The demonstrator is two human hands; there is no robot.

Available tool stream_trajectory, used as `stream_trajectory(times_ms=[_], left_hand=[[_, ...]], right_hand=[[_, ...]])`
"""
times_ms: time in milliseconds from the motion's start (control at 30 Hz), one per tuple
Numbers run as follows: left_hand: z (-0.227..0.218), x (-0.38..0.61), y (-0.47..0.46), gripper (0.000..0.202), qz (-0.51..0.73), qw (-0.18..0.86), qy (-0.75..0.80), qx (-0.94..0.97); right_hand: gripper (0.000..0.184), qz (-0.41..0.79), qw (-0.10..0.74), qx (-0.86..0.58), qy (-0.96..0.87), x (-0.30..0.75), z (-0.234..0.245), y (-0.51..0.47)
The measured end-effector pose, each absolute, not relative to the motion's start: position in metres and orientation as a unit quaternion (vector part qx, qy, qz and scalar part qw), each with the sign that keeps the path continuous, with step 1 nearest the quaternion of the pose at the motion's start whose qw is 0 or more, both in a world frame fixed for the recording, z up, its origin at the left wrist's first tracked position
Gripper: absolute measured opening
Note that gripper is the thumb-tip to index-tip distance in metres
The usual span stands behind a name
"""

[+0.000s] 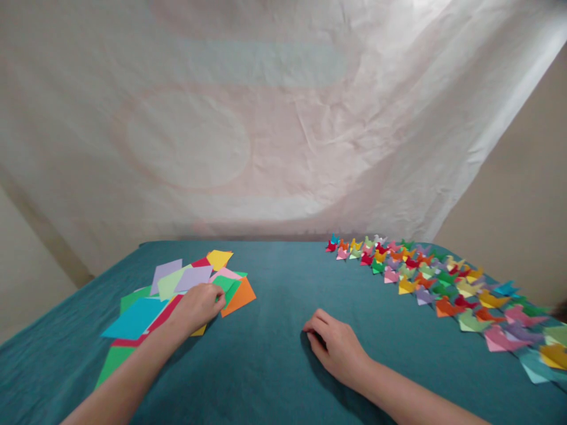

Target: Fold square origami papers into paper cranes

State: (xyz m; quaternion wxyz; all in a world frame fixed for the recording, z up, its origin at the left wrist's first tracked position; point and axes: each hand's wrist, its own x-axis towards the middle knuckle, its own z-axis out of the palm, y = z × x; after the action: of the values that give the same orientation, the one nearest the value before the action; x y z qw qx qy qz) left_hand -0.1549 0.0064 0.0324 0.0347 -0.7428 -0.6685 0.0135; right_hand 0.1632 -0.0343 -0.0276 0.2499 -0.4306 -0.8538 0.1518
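My left hand [204, 306] reaches over a loose pile of coloured paper sheets at the left. Its fingers are closed at the edge of a green paper sheet [228, 287], which looks slightly bent; the fingertips are partly hidden. Around it lie an orange sheet [241, 296], a lilac sheet [194, 277], a yellow sheet [219, 259] and a blue sheet [136, 317]. My right hand [333, 344] rests on the teal cloth [274, 366] near the middle, fingers curled and thumb tip close to the index finger. Nothing shows in it.
Rows of small folded paper birds [443, 289] in many colours stand along the right side of the table, running from the far edge toward me. Behind the table hangs a pale, wrinkled sheet [283, 136] with faint printed shapes.
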Motion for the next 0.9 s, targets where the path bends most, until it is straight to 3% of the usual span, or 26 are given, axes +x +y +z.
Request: stream_trajectory(times_ms=[267, 400, 533, 567, 667, 900], left_hand=[[0.052, -0.125, -0.012, 0.027, -0.116, 0.003, -0.607, -0.787], [0.046, -0.094, -0.027, 0.024, -0.213, -0.034, -0.491, -0.844], [0.029, -0.062, -0.034, 0.023, -0.225, 0.026, -0.363, -0.904], [0.026, -0.055, -0.034, 0.023, -0.227, 0.053, -0.335, -0.913], [0.02, -0.041, -0.034, 0.021, -0.223, 0.117, -0.266, -0.931], [0.003, -0.038, -0.032, 0.022, -0.235, 0.114, -0.283, -0.923]], right_hand=[[0.022, 0.186, 0.279, -0.433, -0.837, 0.165, -0.031, -0.032], [0.044, 0.252, 0.365, -0.443, -0.78, 0.168, -0.033, -0.026], [0.063, 0.269, 0.405, -0.432, -0.76, 0.176, -0.029, -0.019], [0.06, 0.268, 0.402, -0.421, -0.767, 0.178, -0.028, -0.018], [0.029, 0.231, 0.369, -0.369, -0.821, 0.187, -0.027, -0.014], [0.025, 0.043, 0.328, -0.364, -0.87, 0.196, -0.028, -0.015]])
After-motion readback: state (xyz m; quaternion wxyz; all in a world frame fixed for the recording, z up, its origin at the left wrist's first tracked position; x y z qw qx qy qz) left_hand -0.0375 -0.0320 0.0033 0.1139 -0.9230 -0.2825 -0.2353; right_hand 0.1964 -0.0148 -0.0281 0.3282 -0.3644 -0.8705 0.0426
